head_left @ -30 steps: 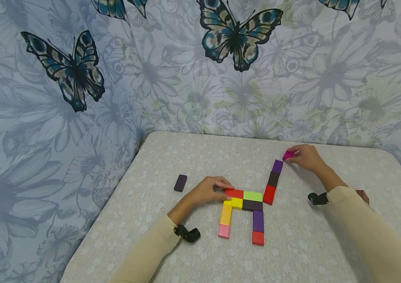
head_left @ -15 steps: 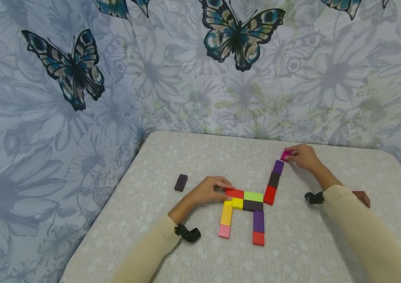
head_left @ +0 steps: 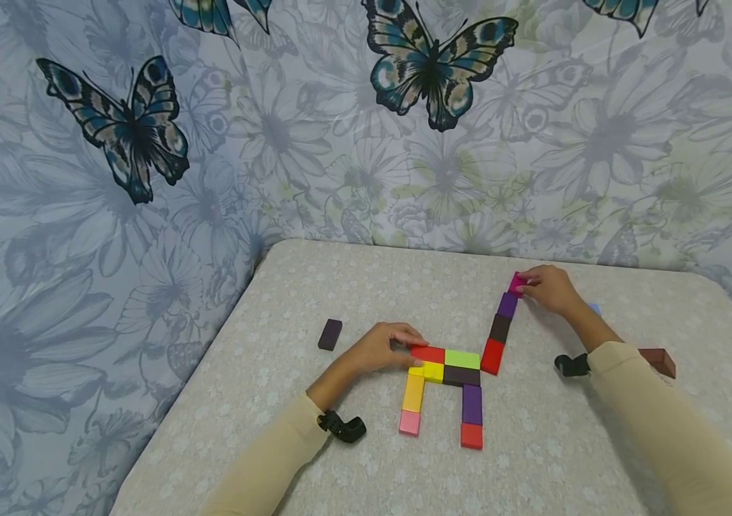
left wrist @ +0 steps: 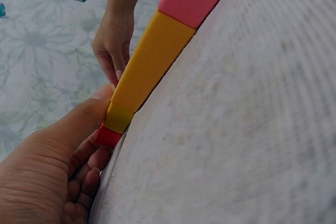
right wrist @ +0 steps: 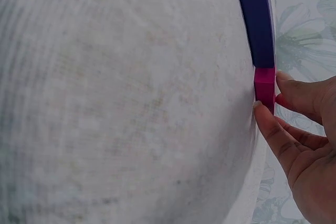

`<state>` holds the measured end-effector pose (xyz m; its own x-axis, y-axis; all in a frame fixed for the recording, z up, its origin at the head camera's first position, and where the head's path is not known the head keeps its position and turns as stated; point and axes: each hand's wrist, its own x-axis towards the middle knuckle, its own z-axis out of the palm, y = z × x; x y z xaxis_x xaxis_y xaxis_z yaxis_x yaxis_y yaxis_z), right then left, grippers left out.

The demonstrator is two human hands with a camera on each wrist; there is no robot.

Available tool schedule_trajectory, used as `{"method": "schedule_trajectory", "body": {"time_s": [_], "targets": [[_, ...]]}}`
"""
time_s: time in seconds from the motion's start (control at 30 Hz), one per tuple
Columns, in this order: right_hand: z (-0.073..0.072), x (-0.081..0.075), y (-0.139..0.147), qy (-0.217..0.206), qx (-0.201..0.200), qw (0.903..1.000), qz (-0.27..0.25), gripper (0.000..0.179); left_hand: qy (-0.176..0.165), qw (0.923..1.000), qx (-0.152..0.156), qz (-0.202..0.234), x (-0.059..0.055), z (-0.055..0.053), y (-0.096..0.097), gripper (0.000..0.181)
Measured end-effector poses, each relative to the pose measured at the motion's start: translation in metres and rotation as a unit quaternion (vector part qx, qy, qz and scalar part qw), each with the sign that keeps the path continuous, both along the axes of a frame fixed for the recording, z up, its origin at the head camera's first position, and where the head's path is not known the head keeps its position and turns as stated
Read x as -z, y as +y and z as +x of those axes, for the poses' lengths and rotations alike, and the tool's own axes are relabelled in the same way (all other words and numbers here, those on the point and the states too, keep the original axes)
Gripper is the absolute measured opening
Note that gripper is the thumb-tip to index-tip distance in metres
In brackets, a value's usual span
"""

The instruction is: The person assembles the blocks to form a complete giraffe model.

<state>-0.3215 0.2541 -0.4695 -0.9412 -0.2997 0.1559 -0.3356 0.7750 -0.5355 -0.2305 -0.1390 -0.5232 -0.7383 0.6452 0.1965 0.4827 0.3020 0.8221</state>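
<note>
My right hand (head_left: 549, 289) pinches a magenta block (head_left: 516, 284) between thumb and fingers. In the right wrist view the magenta block (right wrist: 264, 85) meets the end of a purple block (right wrist: 258, 27). That row slants down through a dark brown block (head_left: 500, 328) to a red block (head_left: 492, 356). My left hand (head_left: 383, 349) holds the left end of the block group, its thumb at the yellow block (head_left: 433, 370) and fingers at another red block (head_left: 429, 353). Beside these lie a lime block (head_left: 462, 358) and a dark block (head_left: 461, 375).
Below the group run two legs: an orange block (head_left: 413, 393) with a pink one (head_left: 409, 423), and a purple block (head_left: 472, 405) with a red one (head_left: 472, 435). A dark loose block (head_left: 330, 334) lies left. A brown block (head_left: 662, 362) and a blue piece (head_left: 594, 308) show beside the right arm.
My right hand has moved left with the magenta block, bringing it from beside the row's top to the purple block's end. The left hand has stayed in place.
</note>
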Motion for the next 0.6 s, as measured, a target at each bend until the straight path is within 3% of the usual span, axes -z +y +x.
{"method": "schedule_trajectory", "body": {"time_s": [0.6], "targets": [[0.0038,0.0043,-0.0039,0.014,-0.004,0.9999,-0.007,0.037,0.000,1.0000,-0.005,0.001,0.0003,-0.0005,0.0017,0.035]]}}
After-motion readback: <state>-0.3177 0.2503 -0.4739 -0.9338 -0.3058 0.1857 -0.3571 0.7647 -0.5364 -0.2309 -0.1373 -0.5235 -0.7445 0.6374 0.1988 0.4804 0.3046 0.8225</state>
